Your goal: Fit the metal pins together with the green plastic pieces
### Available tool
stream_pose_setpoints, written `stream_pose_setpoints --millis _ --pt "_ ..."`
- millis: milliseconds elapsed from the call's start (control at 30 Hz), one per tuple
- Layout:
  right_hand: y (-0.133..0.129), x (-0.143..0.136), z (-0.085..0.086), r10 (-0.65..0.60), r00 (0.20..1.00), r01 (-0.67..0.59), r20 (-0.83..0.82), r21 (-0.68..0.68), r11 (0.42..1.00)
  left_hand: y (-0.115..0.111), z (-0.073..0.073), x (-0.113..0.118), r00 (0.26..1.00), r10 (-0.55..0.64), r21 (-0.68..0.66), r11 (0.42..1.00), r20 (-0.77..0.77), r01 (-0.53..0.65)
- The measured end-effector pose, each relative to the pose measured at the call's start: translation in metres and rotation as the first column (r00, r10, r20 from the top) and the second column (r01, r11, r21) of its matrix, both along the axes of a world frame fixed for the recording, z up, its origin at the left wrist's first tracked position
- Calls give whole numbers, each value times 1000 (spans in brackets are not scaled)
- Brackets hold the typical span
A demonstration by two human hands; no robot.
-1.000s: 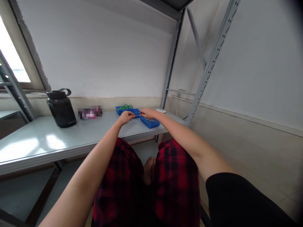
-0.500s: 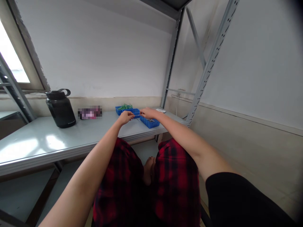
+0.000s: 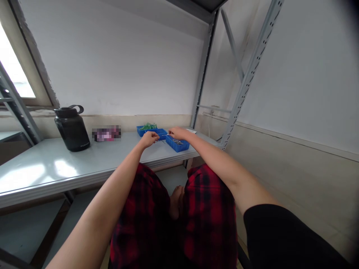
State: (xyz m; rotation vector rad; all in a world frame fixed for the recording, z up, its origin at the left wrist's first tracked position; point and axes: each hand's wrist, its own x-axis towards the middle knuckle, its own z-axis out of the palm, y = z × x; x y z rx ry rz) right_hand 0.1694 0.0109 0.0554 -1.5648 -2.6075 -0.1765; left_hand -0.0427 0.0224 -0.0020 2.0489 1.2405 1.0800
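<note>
My left hand [image 3: 149, 139] is pinched just in front of the middle blue bin [image 3: 162, 136], on something thin that is too small to name. Over the back edge of the right blue bin [image 3: 181, 148], my right hand [image 3: 177, 133] is closed in a pinch. A thin pale piece [image 3: 165, 135] shows between the two hands, reaching my right fingertips. Small metal-looking parts [image 3: 177, 142] lie in the right bin. Green pieces [image 3: 148, 126] fill the back left bin [image 3: 139, 131].
A big black bottle [image 3: 72, 129] stands at the left of the grey table [image 3: 109, 155]. Beside it lies a blurred pink item [image 3: 107, 133]. A white card [image 3: 192, 131] is behind my right hand. Metal shelf posts [image 3: 238, 101] rise at the right.
My right hand has moved slightly to the right, away from my left hand, and more of the right bin's contents shows. My left hand has hardly moved.
</note>
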Motion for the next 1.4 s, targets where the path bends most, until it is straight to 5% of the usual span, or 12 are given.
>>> stream_pose_setpoints --millis 200,500,1233,1400 --pt "8 10 -3 -203 978 199 55 70 977 0 -1 1 1000 7 -20 1000 8 -7" --pt "9 23 -5 -334 930 329 153 53 943 -2 0 2 1000 2 -48 999 0 -2" --pt "10 23 -6 -335 927 333 168 37 942 -2 1 4 1000 -1 -83 997 1 1" --pt "8 22 -4 -340 926 342 166 16 940 -9 3 5 993 -121 -223 968 -13 115"
